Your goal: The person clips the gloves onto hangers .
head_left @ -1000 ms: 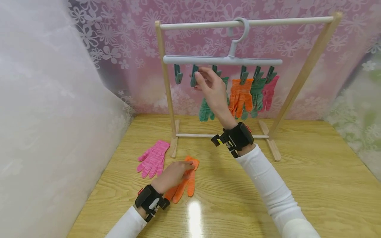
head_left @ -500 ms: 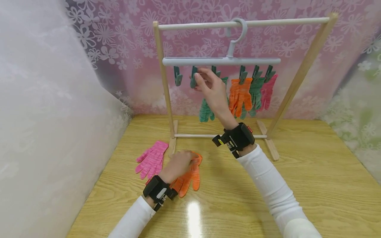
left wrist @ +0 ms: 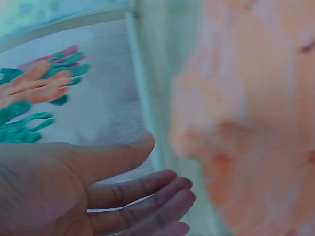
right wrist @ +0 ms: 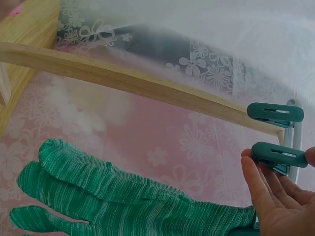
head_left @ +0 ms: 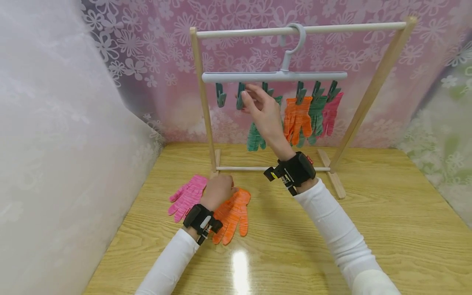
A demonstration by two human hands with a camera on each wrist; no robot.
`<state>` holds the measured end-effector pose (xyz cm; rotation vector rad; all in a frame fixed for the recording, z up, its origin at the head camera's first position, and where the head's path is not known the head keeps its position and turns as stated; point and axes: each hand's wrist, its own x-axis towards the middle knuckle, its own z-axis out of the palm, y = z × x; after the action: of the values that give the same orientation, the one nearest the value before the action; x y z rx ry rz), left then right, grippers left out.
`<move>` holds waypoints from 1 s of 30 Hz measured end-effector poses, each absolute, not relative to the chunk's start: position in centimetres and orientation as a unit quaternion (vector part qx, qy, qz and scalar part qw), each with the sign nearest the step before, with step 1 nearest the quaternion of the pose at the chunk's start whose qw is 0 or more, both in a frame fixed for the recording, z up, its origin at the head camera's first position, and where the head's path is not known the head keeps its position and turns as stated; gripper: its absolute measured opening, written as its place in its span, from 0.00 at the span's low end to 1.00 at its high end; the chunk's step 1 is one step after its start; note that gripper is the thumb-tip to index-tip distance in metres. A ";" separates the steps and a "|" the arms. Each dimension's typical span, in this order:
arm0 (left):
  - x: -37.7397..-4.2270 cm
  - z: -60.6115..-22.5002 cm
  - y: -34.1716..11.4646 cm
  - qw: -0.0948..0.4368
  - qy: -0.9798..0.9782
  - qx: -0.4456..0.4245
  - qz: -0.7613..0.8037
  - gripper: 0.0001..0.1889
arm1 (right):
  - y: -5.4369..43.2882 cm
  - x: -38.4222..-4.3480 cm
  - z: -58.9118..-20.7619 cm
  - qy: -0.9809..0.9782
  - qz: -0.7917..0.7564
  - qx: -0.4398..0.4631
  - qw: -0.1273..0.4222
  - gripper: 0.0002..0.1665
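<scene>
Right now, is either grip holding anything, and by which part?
The right grip pinches a green clip, thumb apparently at its upper front end; the left grip holds nothing.

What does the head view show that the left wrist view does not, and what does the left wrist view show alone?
Only the head view shows the right hand pinching a green clothes clip, the grey clothes hanger and the flat pink glove on the table.

Only the left wrist view shows the palm side of the left hand, fingers loosely extended, holding nothing.

Both share that hand, the loose orange glove, blurred in the wrist view, and the hanging orange glove, green gloves and hanging pink glove.
</scene>
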<state>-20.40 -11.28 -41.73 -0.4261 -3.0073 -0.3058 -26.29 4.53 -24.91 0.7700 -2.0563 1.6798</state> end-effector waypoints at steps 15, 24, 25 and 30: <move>-20.8 -43.6 -10.9 0.017 -0.976 -0.158 -0.151 0.11 | 4.5 -26.3 -24.6 -0.739 0.582 0.278 0.195 0.25; -20.6 -43.0 -11.2 0.014 -0.948 -0.141 -0.286 0.16 | 4.6 -26.5 -24.6 -0.736 0.591 0.277 0.176 0.26; -20.6 -42.8 -11.3 0.021 -0.944 -0.141 -0.296 0.15 | 4.7 -26.5 -24.5 -0.736 0.591 0.280 0.176 0.27; -20.8 -41.9 -11.6 0.062 -0.925 -0.139 -0.347 0.11 | 4.8 -26.5 -24.5 -0.735 0.587 0.288 0.180 0.26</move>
<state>-20.77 -11.60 -41.89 -0.4216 -2.7982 -1.0499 -26.52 4.80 -24.48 0.8126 -2.0782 1.6573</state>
